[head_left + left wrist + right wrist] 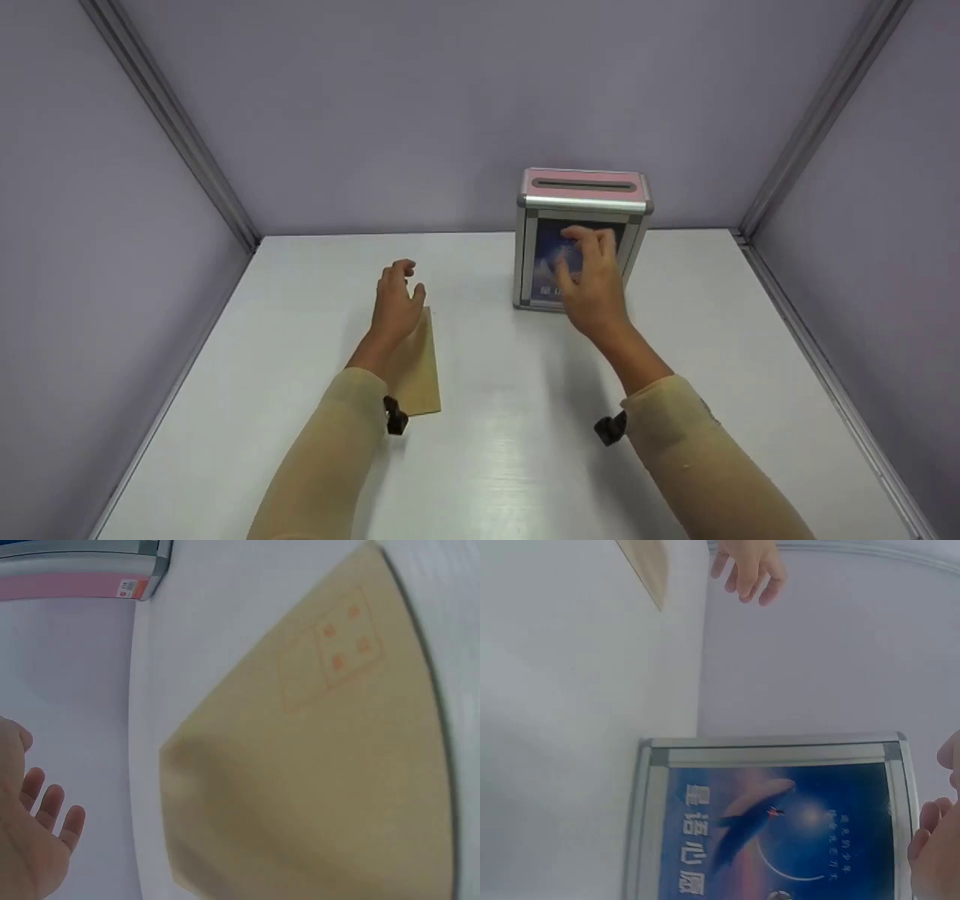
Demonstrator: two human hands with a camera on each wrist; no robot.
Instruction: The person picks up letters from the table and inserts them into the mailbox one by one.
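Two hands are working over the white surface [495, 450]. I am seeing the left hand [395, 304] hovering, fingers loosely spread and holding nothing, above the far end of the brown envelope [417, 371], which is lying flat. The right hand [592, 281], also relaxed and empty, is reaching at the poster front of the slotted box [581, 196] (contact unclear). I am judging this the approach step; next, the envelope needs pinching at an edge and lifting toward the slot.

L hand [396, 304] over envelope [417, 366]; R hand [592, 281] before box [581, 236].
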